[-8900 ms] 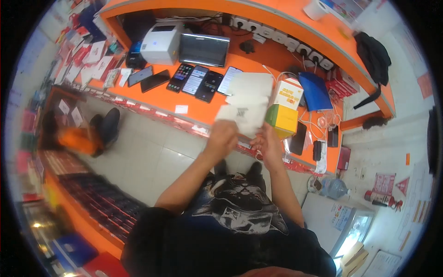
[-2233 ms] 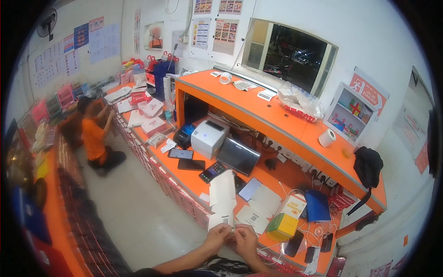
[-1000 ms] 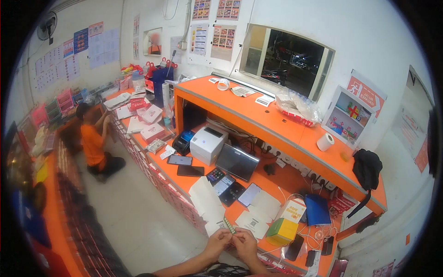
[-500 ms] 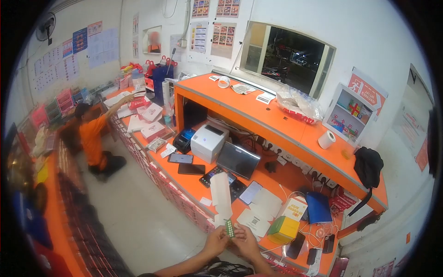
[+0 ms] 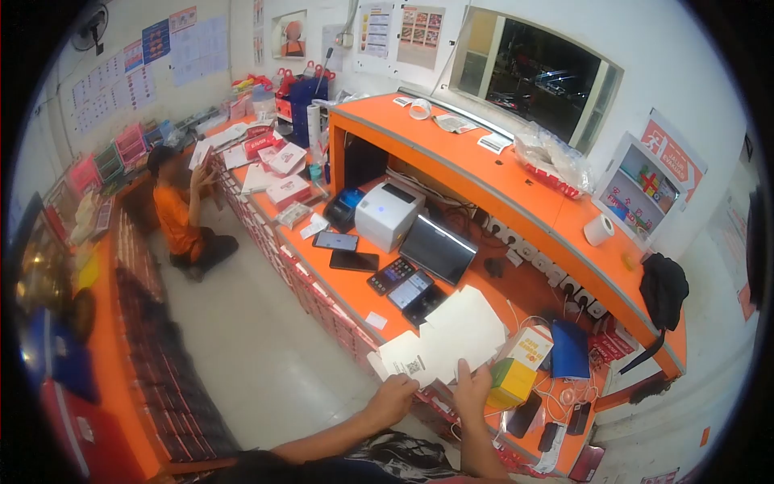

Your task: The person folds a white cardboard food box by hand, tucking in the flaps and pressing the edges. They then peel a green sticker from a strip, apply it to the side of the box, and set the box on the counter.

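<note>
Cream paper sheets [image 5: 461, 335] spread in front of me above the orange desk. One sheet with a printed QR code [image 5: 403, 356] lies at their left side. My left hand [image 5: 393, 400] is closed on the lower left edge of the QR sheet. At the bottom of the blank sheets, my right hand [image 5: 473, 387] grips the edge, its thumb on top. Just right of that hand stands a yellow and green box [image 5: 512, 382], beside a white box with yellow lettering [image 5: 529, 347].
A tablet-like screen [image 5: 439, 248], a white label printer [image 5: 389, 214] and several phones, one dark phone [image 5: 354, 260] among them, lie on the desk. A raised shelf [image 5: 451, 153] runs behind. At the left, a person in an orange shirt [image 5: 175, 214] crouches, holding a box.
The small green and white strip between my hands is out of sight. My hands have moved apart and hold the sheets. The view has shifted. The other person has lifted a box.
</note>
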The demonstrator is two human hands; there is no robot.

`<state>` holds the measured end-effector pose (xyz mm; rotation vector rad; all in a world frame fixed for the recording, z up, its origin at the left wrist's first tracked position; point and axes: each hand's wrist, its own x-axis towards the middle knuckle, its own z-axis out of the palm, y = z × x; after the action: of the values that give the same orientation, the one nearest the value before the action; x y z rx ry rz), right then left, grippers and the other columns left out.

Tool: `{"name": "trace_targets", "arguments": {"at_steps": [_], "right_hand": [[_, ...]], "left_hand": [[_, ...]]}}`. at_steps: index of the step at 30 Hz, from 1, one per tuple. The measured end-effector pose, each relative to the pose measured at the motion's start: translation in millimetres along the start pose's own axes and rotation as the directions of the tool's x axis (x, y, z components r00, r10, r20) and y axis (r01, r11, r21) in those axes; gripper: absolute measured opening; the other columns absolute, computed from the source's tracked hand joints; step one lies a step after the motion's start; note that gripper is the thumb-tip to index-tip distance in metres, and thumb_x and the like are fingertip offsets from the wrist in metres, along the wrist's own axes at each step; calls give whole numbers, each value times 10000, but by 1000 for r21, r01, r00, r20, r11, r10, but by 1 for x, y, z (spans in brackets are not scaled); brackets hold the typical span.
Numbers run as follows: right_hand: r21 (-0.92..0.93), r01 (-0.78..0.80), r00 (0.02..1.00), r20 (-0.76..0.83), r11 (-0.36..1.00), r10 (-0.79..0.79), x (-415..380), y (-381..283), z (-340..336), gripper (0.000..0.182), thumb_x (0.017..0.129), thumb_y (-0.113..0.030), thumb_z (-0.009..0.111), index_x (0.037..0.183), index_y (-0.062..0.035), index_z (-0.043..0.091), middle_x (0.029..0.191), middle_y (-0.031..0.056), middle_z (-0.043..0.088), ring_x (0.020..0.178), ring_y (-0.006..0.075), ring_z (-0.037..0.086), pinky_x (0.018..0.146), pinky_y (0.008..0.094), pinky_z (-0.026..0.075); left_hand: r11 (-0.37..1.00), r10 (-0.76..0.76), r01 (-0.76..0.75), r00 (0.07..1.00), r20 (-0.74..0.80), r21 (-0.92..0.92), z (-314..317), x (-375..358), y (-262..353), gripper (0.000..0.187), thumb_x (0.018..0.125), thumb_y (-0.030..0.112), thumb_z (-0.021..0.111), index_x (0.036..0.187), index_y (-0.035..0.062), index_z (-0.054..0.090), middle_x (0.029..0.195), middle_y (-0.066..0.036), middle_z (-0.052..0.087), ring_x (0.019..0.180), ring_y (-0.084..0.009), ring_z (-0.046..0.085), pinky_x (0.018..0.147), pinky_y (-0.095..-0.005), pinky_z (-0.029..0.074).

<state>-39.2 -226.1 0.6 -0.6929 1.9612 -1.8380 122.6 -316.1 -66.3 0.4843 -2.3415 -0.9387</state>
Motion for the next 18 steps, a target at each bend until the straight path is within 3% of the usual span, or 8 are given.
{"name": "trace_targets", "arguments": {"at_steps": [2, 4, 6, 7, 10, 12, 16, 18], "right_hand": [[18, -41, 999, 13, 999, 41, 0, -8, 0, 198, 997, -102, 591, 1099, 62, 631, 903, 91, 679, 717, 130, 646, 638, 269, 548], [167, -92, 995, -13, 982, 95, 0, -14, 0, 180, 994, -97, 603, 1084, 56, 639, 919, 91, 684, 734, 137, 668, 626, 262, 559], [238, -128, 992, 18, 963, 128, 1, -15, -1, 175, 992, -91, 608, 1088, 50, 645, 926, 90, 688, 744, 143, 678, 631, 265, 565], [310, -158, 987, 44, 938, 152, 1, -15, -3, 170, 990, -86, 613, 1093, 44, 651, 933, 90, 691, 755, 150, 688, 635, 268, 572], [244, -179, 983, 81, 953, 163, 5, 0, -10, 176, 989, -80, 619, 1101, 51, 654, 972, 103, 707, 792, 156, 702, 665, 273, 580], [245, -221, 972, 130, 944, 194, 4, 1, -9, 178, 983, -71, 621, 1108, 52, 649, 1002, 115, 707, 824, 173, 704, 681, 295, 594], [181, -222, 959, 218, 958, 181, -2, -14, 2, 172, 974, -77, 639, 1077, 59, 658, 990, 132, 716, 839, 195, 712, 719, 327, 607], [172, -188, 965, 215, 967, 150, -2, -10, 2, 176, 976, -87, 642, 1067, 63, 662, 986, 130, 718, 833, 193, 712, 729, 324, 605]], "left_hand": [[996, -70, 69, 997, -16, -61, 1, -1, 3, 195, 824, -10, 588, 1007, 31, 639, 955, -197, 624, 955, -417, 610, 799, -480, 497], [983, -139, 135, 990, -32, -122, -2, -2, 4, 202, 821, -14, 581, 1009, 28, 640, 960, -195, 622, 975, -416, 608, 810, -476, 501], [926, -287, 302, 953, 98, -225, -9, -1, 5, 266, 813, -15, 581, 1071, 27, 632, 1022, -200, 616, 1022, -411, 603, 850, -473, 509], [924, -294, 309, 951, 98, -226, -13, 0, 8, 266, 813, -15, 581, 1071, 27, 632, 1022, -200, 616, 1022, -411, 603, 850, -473, 509], [935, -258, 271, 962, 87, -227, -20, 6, 18, 330, 818, 11, 605, 1147, 37, 610, 1090, -193, 600, 1044, -402, 601, 870, -465, 513], [986, -111, 106, 994, -24, -132, -18, 12, 25, 361, 844, 70, 651, 1198, 50, 585, 1129, -181, 580, 1035, -390, 600, 868, -462, 511], [990, -91, 82, 993, -76, -115, -16, 29, 25, 363, 875, 129, 691, 1212, 57, 579, 1127, -165, 576, 1044, -384, 592, 866, -448, 512], [993, 19, -40, 983, -184, -108, -11, 37, 13, 281, 903, 152, 707, 1146, 43, 617, 1089, -151, 581, 974, -339, 624, 806, -407, 531]]}}
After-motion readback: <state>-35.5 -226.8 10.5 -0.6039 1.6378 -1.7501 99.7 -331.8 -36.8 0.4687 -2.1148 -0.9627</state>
